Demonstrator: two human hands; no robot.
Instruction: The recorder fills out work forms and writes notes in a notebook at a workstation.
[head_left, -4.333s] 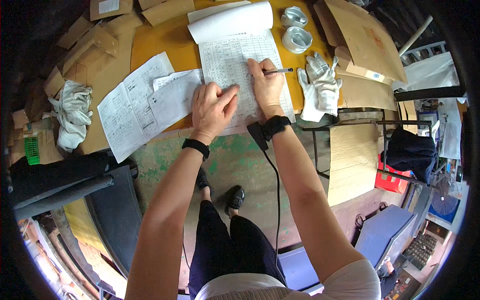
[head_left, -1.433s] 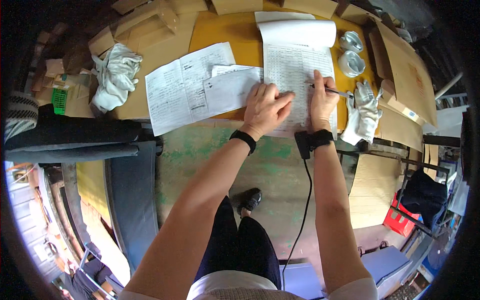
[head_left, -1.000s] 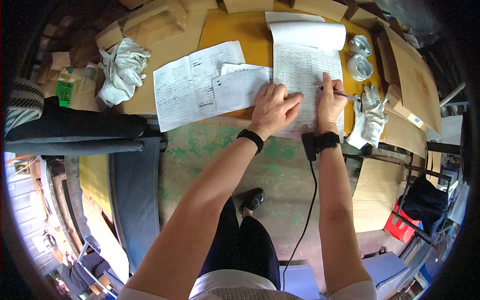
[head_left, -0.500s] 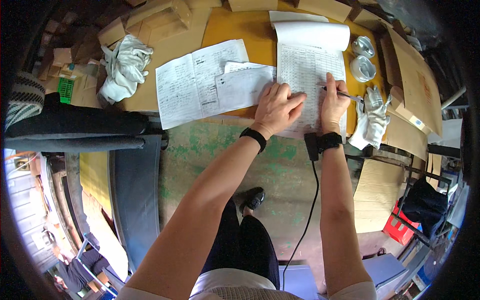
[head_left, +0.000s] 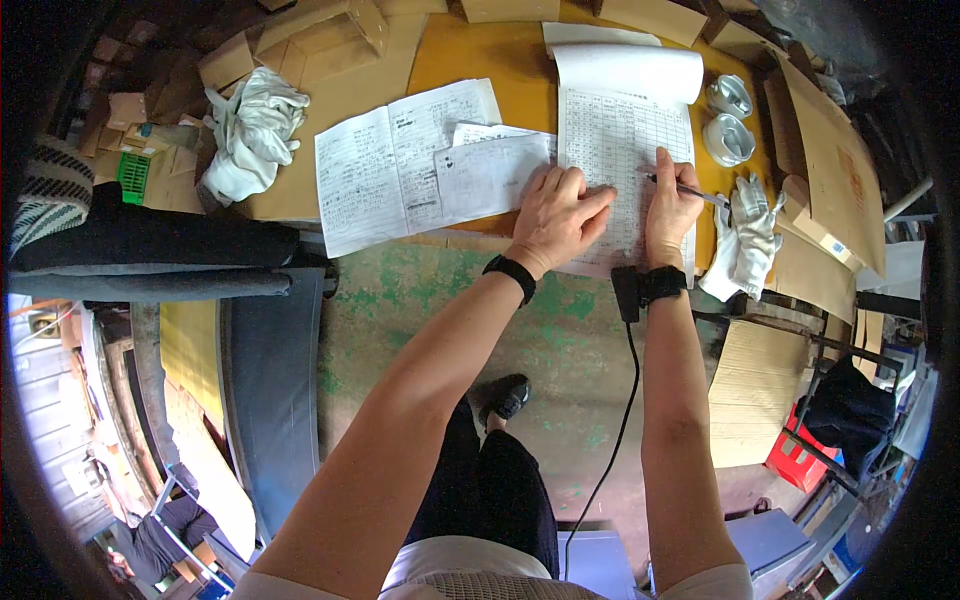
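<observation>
A ruled form on a pad of sheets (head_left: 610,110) lies on the yellow-brown table top, its upper sheets curled back. My right hand (head_left: 671,215) is closed around a dark pen (head_left: 698,192) over the form's right part; the pen's rear end points right, towards a pair of work gloves (head_left: 750,240). On the form's lower left edge rests my left hand (head_left: 558,222), its fingers curled and one digit pointing right across the rows. Nothing shows in its grasp, though the fingertips are partly hidden. To its left, an open handwritten booklet (head_left: 360,180) lies with loose sheets (head_left: 490,178) over its right side.
Two silvery metal parts (head_left: 728,140) stand right of the form. A heap of white gloves (head_left: 255,135) lies at the table's left. Cardboard boxes (head_left: 825,170) line the back and right. A black cable (head_left: 633,390) hangs from my right wrist; a red crate (head_left: 800,455) stands lower right.
The whole view has shifted very slightly. Both hands keep their places on the form, and the pen stays in my right hand.
</observation>
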